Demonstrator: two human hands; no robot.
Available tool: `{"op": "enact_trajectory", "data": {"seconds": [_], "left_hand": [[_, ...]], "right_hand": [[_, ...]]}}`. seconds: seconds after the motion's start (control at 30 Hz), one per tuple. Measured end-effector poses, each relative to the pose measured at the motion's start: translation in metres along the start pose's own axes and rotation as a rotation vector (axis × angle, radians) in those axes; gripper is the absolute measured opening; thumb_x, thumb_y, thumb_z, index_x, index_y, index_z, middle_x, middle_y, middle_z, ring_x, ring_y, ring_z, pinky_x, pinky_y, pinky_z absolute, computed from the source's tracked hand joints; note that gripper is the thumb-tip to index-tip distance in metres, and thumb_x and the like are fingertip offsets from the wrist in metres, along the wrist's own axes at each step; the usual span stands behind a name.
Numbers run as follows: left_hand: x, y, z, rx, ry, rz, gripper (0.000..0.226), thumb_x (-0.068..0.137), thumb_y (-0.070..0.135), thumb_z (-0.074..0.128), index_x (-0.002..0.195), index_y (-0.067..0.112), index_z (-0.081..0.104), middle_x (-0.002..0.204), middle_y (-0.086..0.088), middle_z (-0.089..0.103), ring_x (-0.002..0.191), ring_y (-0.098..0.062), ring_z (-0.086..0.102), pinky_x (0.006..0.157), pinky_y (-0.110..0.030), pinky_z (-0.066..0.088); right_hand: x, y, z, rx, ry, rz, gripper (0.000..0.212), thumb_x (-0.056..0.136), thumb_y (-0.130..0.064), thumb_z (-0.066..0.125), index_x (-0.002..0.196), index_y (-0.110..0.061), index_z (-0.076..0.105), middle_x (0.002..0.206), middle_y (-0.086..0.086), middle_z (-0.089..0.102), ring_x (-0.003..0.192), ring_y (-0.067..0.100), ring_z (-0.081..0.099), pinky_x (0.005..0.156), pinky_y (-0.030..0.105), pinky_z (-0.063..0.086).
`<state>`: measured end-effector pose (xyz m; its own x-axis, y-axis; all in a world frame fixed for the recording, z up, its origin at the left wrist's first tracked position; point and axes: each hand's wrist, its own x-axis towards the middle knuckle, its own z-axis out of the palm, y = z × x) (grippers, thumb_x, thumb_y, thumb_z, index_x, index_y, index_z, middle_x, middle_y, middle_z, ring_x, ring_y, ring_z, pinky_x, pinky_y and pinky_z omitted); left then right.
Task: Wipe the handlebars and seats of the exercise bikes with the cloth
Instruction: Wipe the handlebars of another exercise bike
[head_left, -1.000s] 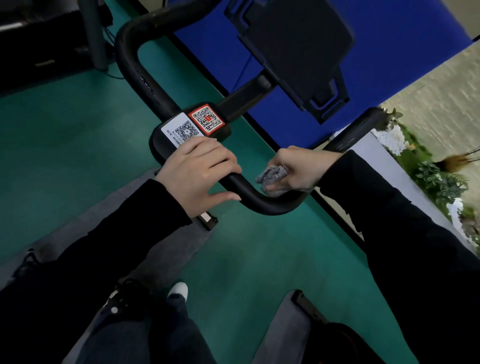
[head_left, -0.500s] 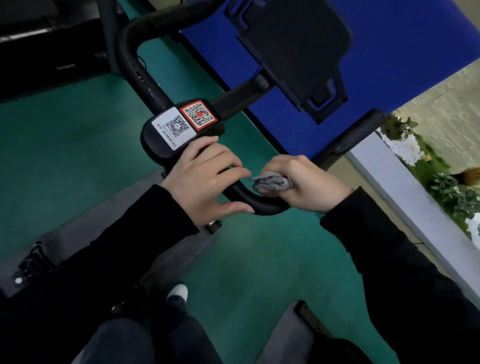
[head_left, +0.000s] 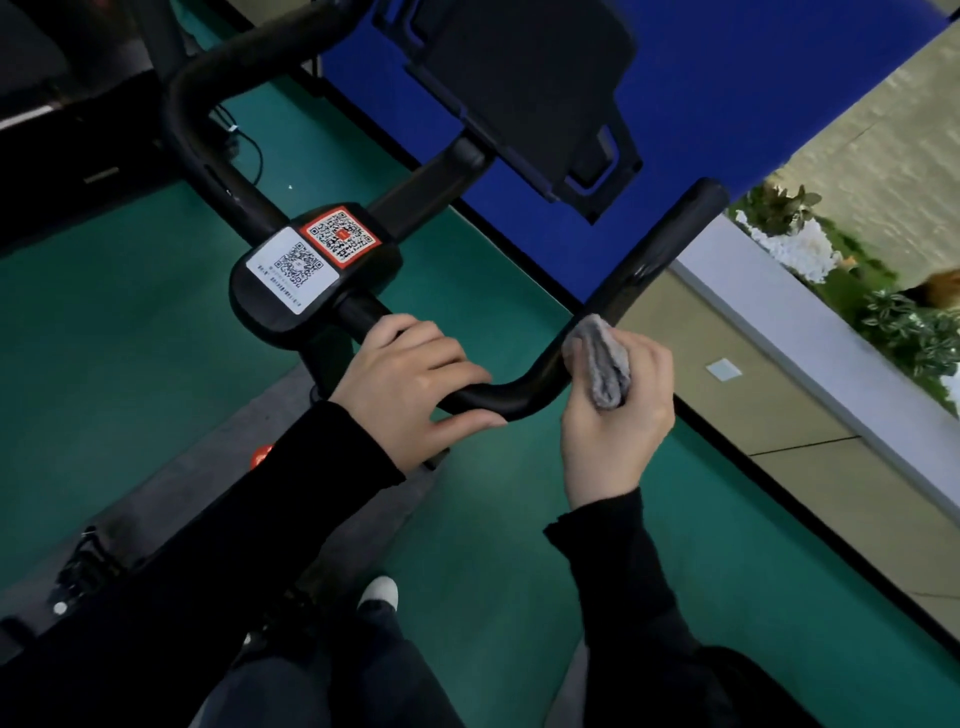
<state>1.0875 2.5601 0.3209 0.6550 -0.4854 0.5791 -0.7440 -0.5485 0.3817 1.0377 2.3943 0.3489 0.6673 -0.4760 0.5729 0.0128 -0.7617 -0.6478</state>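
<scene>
Head view: a person in black sleeves stands over one exercise bike, both hands on its black handlebar (head_left: 649, 260). The left hand (head_left: 410, 384) curls round the near crossbar just right of the centre housing (head_left: 260, 306), fingers over the top and thumb underneath. The right hand (head_left: 618, 421) grips a bunched grey cloth (head_left: 602, 364) and presses it against the bar's right bend, where the tube turns toward the far right. Two QR-code stickers sit side by side on the housing: a white sticker (head_left: 291, 267) nearer, a red-bordered sticker (head_left: 340, 236) just beyond. The small print beside the white one's code is too fine to read. One dark tablet holder (head_left: 519, 78) rises on a stem at the far side, before a blue panel (head_left: 727, 104). Green floor (head_left: 130, 338) lies beneath, and one white shoe toe (head_left: 378, 592) shows near, between the sleeves. A planter (head_left: 904, 322) of leaves and white flowers runs along the right.
</scene>
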Motion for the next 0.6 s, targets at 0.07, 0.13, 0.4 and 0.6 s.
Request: {"op": "enact_trajectory", "data": {"seconds": [0.07, 0.13, 0.4, 0.6], "left_hand": [[0.0, 0.001, 0.0, -0.012, -0.007, -0.007, 0.039, 0.084, 0.056, 0.056, 0.086, 0.02, 0.073, 0.076, 0.006, 0.064, 0.075, -0.02, 0.062, 0.084, -0.032, 0.035], [0.0, 0.001, 0.0, -0.017, -0.006, -0.009, 0.038, 0.084, 0.055, 0.057, 0.085, 0.02, 0.073, 0.077, 0.006, 0.064, 0.075, -0.02, 0.061, 0.084, -0.032, 0.034], [0.0, 0.001, 0.0, 0.014, -0.018, -0.01, 0.038, 0.084, 0.053, 0.057, 0.085, 0.019, 0.073, 0.078, 0.006, 0.065, 0.076, -0.021, 0.062, 0.088, -0.031, 0.031], [0.001, 0.003, -0.001, 0.014, -0.026, -0.011, 0.038, 0.084, 0.053, 0.057, 0.083, 0.018, 0.072, 0.077, 0.005, 0.065, 0.076, -0.021, 0.062, 0.087, -0.03, 0.031]], "right_hand": [[-0.016, -0.007, 0.004, 0.02, 0.081, 0.08, 0.015, 0.082, -0.003, 0.068, 0.095, 0.006, 0.066, 0.093, 0.016, 0.058, 0.086, 0.016, 0.056, 0.08, 0.009, 0.039], [-0.026, -0.008, 0.005, 0.02, 0.091, 0.119, 0.015, 0.083, -0.005, 0.065, 0.094, 0.005, 0.065, 0.093, 0.015, 0.057, 0.085, 0.01, 0.053, 0.078, 0.008, 0.039], [-0.028, 0.007, 0.008, 0.11, 0.105, 0.269, 0.014, 0.089, -0.024, 0.06, 0.097, -0.013, 0.058, 0.091, 0.013, 0.059, 0.077, 0.021, 0.057, 0.069, 0.027, 0.046], [-0.025, 0.007, 0.018, 0.261, 0.215, 0.526, 0.007, 0.093, -0.019, 0.06, 0.093, -0.023, 0.054, 0.083, -0.004, 0.06, 0.075, 0.003, 0.056, 0.073, 0.021, 0.044]]}}
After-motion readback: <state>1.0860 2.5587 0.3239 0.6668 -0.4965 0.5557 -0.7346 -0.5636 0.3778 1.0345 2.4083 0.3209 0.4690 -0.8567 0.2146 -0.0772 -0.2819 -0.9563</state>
